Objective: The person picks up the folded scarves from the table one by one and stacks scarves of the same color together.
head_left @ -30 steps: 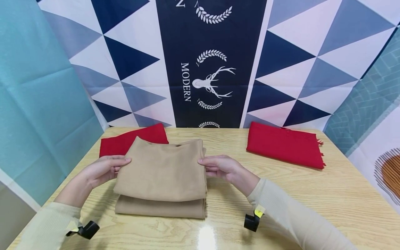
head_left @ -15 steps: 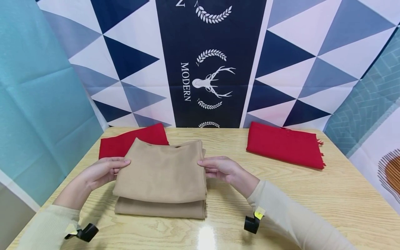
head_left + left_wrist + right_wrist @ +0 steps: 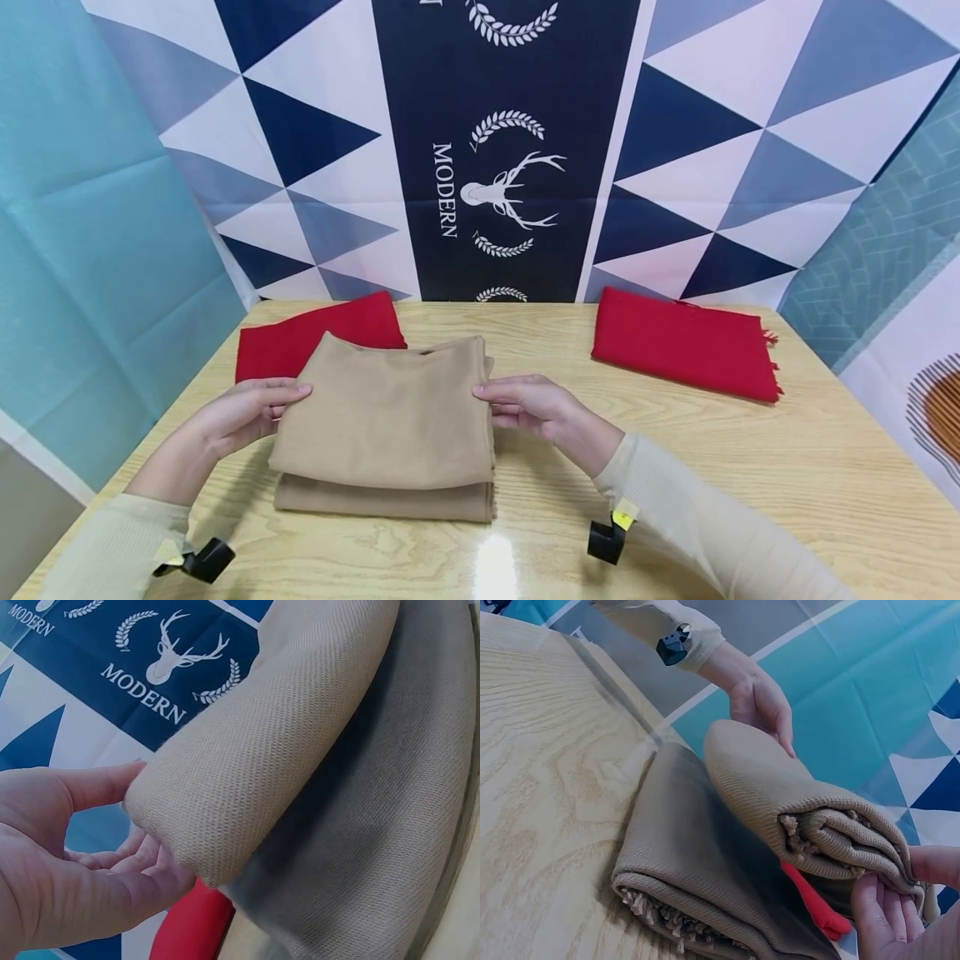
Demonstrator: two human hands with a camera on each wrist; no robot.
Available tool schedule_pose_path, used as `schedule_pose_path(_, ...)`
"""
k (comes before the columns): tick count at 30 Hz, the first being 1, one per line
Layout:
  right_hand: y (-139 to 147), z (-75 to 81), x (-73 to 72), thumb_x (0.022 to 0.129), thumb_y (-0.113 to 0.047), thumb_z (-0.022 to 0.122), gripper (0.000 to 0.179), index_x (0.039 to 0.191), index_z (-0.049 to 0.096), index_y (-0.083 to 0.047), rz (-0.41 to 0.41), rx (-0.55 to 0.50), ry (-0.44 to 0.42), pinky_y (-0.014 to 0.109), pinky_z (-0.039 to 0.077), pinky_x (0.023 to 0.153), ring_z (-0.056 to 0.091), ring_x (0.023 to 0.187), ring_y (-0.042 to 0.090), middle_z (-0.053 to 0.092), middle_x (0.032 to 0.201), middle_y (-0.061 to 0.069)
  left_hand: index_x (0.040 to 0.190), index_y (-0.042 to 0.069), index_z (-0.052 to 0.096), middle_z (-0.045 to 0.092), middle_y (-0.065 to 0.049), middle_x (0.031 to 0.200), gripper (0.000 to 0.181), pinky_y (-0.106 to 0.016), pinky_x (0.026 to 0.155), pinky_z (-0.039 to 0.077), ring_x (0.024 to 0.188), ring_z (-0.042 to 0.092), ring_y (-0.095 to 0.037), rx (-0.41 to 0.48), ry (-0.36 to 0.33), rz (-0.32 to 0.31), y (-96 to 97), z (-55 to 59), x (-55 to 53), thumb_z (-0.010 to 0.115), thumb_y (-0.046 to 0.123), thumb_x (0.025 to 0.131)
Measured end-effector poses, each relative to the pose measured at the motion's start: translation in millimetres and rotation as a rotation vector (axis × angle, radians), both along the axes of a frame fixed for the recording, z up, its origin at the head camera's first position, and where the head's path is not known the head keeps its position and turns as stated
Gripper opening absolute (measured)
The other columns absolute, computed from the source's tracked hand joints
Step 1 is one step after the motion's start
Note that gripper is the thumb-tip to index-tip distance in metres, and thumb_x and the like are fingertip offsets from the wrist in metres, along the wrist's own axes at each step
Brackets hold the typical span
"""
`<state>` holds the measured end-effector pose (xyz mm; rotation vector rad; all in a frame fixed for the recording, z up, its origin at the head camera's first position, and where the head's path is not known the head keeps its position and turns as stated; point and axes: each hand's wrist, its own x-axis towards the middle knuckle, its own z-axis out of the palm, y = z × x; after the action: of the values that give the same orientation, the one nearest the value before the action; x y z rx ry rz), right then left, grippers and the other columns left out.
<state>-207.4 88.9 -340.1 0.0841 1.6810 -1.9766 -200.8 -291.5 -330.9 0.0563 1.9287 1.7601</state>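
Note:
Both hands hold a beige scarf [image 3: 390, 417], folded into a thick flat bundle, by its opposite sides. My left hand [image 3: 243, 412] pinches its left edge, thumb on top and fingers beneath. On the right edge, my right hand [image 3: 532, 404] grips in the same way. Below lies another folded beige layer [image 3: 382, 498] on the table, its front strip showing. Loose fringe [image 3: 682, 922] pokes out along that layer's side in the right wrist view. There, the upper bundle's end shows several rolled layers, and a gap opens between it and the lower layer toward the front.
A folded red cloth [image 3: 281, 350] lies behind the beige bundle at the left, partly covered by it. Another folded red cloth [image 3: 682, 346], fringed at one end, rests at the back right of the wooden table [image 3: 675, 467]. A patterned curtain [image 3: 495, 100] hangs behind.
The upper beige bundle has come down slightly toward the front, hiding a bit more of the lower layer. Both hands keep their hold. The head view has shifted a little.

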Motion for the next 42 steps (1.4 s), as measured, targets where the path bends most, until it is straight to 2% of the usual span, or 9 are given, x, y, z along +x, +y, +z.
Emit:
schedule_pose_path(12, -1.4, -0.1, 3.4, 0.09, -0.005, 0.06, 0.042, 0.127, 0.051, 0.012, 0.005, 0.004, 0.001, 0.027, 0.058, 0.081, 0.069, 0.081, 0.007, 0.072, 0.08, -0.005, 0.095, 0.025, 0.067, 0.07, 0.012, 0.089, 0.017, -0.023, 0.078, 0.055, 0.074, 0.063, -0.004, 0.007, -0.017, 0.006, -0.2, -2.4, -0.1, 0.051, 0.022, 0.099)
schedule_pose_path(26, -0.5, -6.6, 5.3, 0.09, -0.006, 0.062, 0.042, 0.127, 0.052, 0.012, -0.002, 0.012, -0.006, 0.028, 0.058, 0.082, 0.069, 0.081, 0.006, 0.073, 0.082, -0.004, 0.1, 0.025, 0.066, 0.068, 0.011, 0.094, 0.013, -0.022, 0.08, 0.055, 0.08, 0.065, -0.005, -0.012, -0.033, 0.018, 0.9, -5.7, 1.8, 0.053, 0.025, 0.098)
schedule_pose_path(34, -3.4, -9.3, 7.1, 0.089, -0.005, 0.064, 0.044, 0.127, 0.051, 0.012, -0.024, 0.025, -0.014, 0.031, 0.057, 0.086, 0.07, 0.084, 0.01, 0.073, 0.085, -0.002, 0.098, 0.024, 0.066, 0.069, 0.011, 0.093, 0.015, -0.023, 0.079, 0.055, 0.08, 0.066, -0.005, 0.015, -0.038, -0.006, -3.1, -12.7, 2.7, 0.051, 0.024, 0.099)
schedule_pose_path(42, -3.6, -13.4, 8.5, 0.089, -0.006, 0.064, 0.044, 0.127, 0.052, 0.012, -0.02, 0.04, -0.02, 0.028, 0.058, 0.082, 0.069, 0.08, 0.009, 0.072, 0.082, -0.002, 0.105, 0.025, 0.062, 0.067, 0.012, 0.096, 0.013, -0.023, 0.081, 0.055, 0.082, 0.065, -0.005, 0.021, -0.05, -0.01, -5.9, -20.7, 4.1, 0.05, 0.025, 0.1)
